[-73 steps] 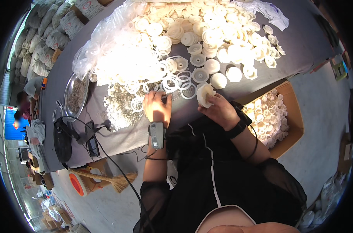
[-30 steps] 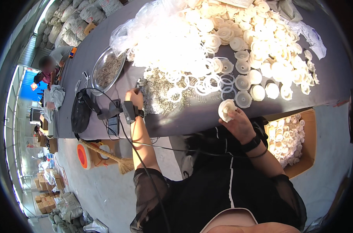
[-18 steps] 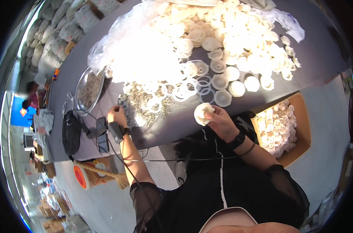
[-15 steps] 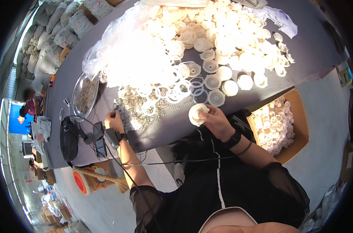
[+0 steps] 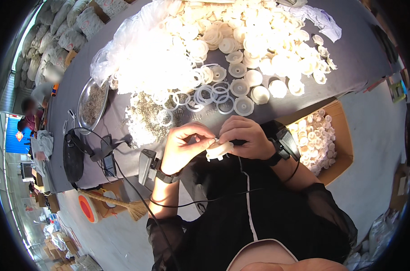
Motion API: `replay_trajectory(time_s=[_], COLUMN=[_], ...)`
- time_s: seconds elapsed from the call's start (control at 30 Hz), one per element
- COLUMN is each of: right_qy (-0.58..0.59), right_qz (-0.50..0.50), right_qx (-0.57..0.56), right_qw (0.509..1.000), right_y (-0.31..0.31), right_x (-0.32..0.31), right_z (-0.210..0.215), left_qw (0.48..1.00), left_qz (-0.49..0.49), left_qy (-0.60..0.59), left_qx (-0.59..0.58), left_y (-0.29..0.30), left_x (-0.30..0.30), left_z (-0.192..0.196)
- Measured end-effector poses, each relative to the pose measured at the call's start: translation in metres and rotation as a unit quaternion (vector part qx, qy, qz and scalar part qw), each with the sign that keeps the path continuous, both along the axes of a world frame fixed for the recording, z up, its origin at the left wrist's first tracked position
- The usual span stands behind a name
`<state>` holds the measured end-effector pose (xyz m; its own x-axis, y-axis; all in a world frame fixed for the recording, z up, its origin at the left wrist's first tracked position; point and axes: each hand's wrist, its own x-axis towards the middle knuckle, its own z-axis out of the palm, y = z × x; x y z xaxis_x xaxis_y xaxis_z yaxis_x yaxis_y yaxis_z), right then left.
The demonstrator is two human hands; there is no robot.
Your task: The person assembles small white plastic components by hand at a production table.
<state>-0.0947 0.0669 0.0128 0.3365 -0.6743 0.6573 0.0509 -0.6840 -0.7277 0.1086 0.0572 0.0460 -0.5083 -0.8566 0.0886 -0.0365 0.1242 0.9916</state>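
Note:
In front of my body, at the table's near edge, both hands meet at a cream-white round plastic part (image 5: 218, 151) with small tabs on its lower rim. My right hand (image 5: 246, 137) grips it from the right side. My left hand (image 5: 186, 143) is closed in a pinch at its top edge; whatever tiny piece its fingertips hold is too small to name. Just beyond lie a heap of small shiny pieces (image 5: 144, 118), several translucent white rings (image 5: 205, 94) and a few round white caps (image 5: 244, 105).
A big sunlit heap of white plastic parts (image 5: 268, 40) covers the far table beside a clear plastic bag (image 5: 106, 67). A metal tray (image 5: 82, 101) of small pieces, a black pouch (image 5: 72, 162) and cables lie left. A cardboard box (image 5: 345, 149) of white parts stands right.
My left hand has left the heap of small pieces and come right, to the white part. My right hand has brought the part slightly left and down, tilting it.

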Motion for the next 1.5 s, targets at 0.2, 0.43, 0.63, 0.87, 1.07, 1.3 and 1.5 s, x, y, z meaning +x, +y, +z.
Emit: replay_trajectory(time_s=[0.2,0.43,0.63,0.87,1.07,1.3,1.5], right_qy=[0.003,-0.007,-0.012,-0.03,-0.006,0.073,0.072], right_qz=[-0.006,0.004,0.005,0.026,-0.004,-0.074,-0.072], right_qx=[-0.009,-0.006,0.028,0.086,0.049,-0.053,-0.097], right_qw=[1.0,1.0,1.0,0.995,0.999,0.993,0.99], right_y=[0.008,0.009,0.01,0.013,0.01,0.009,0.01], right_x=[-0.006,-0.007,-0.006,-0.007,-0.01,-0.012,-0.013], right_z=[0.001,0.003,0.005,0.0,0.006,0.01,0.008], left_qw=[0.999,0.999,0.999,0.999,0.998,0.987,0.975], left_qz=[-0.037,-0.024,-0.021,-0.023,-0.062,-0.001,-0.007], left_qy=[-0.005,-0.011,-0.012,0.001,0.018,-0.056,-0.082], left_qx=[-0.004,-0.021,-0.029,-0.039,-0.002,-0.149,-0.208], left_y=[0.005,0.008,0.008,0.009,0.017,0.026,0.03], left_x=[-0.001,-0.002,-0.001,0.0,0.0,-0.004,-0.008], left_z=[0.008,0.005,0.004,0.001,0.002,0.005,0.005])
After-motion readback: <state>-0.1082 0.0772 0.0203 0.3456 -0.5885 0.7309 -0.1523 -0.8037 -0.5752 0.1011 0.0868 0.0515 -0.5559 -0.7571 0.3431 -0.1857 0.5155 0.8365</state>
